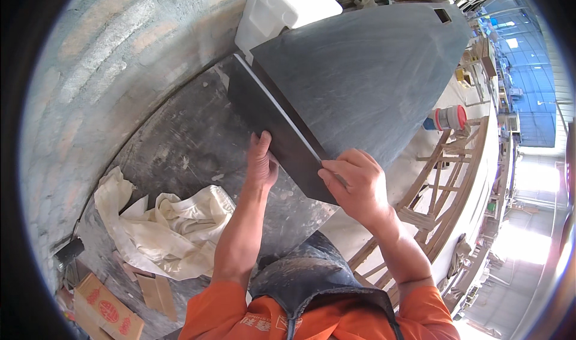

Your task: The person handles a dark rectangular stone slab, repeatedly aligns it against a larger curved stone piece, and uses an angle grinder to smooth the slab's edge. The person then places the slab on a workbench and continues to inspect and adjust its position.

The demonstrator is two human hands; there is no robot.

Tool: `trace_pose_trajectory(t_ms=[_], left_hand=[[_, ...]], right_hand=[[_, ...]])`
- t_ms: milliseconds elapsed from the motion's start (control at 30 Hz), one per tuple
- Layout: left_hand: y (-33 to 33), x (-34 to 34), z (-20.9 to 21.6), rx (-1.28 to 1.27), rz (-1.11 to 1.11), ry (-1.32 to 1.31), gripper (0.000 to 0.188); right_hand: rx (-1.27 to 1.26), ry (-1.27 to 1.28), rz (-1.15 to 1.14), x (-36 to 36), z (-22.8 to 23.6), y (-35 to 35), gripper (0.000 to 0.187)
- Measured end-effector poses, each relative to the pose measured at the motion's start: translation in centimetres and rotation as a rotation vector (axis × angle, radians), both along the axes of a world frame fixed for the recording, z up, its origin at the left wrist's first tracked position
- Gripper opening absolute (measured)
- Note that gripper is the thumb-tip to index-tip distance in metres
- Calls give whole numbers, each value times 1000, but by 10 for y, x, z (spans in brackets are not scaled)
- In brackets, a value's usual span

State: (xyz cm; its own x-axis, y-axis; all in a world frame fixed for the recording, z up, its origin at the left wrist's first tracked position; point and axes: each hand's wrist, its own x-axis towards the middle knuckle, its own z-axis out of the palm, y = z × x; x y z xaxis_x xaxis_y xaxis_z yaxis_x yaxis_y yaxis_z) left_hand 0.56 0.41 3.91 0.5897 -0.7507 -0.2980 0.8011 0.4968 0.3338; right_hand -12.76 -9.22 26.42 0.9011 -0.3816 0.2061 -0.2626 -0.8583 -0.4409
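Observation:
A narrow dark flat panel (273,130) with a pale long edge lies tilted in front of me, beside a large dark slab (360,82) with a small rectangular cutout at its far end. My left hand (263,163) grips the panel's near long side, thumb up along it; the other fingers are partly hidden behind the panel. At the panel's right end, my right hand (359,184) pinches the corner by the pale edge with thumb and bent fingers. A dark gap runs between the panel and the slab.
Both pieces are over a scuffed dark work surface (174,142) against a rough brick wall (90,70). Crumpled cream cloth (174,232) and a cardboard box (108,307) are at left. A white plastic container (282,10) stands behind; a wooden frame (447,190) and a bucket (450,118) are at right.

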Motion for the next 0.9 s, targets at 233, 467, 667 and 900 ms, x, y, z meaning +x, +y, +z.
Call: trace_pose_trajectory(t_ms=[233, 467, 667, 900], left_hand=[[-17, -5, -4, 17, 56, -15, 74], [-24, -6, -8, 5, 29, -2, 72], [-29, -8, -21, 29, 2, -34, 74], [-32, -7, -16, 47, 19, -89, 78]], right_hand=[[24, 17, -22, -6, -7, -10, 17], [76, 2, -16, -6, -10, -17, 16], [202, 34, -98, -4, -11, -18, 12], [228, 145, -176, 25, -6, -29, 16]])
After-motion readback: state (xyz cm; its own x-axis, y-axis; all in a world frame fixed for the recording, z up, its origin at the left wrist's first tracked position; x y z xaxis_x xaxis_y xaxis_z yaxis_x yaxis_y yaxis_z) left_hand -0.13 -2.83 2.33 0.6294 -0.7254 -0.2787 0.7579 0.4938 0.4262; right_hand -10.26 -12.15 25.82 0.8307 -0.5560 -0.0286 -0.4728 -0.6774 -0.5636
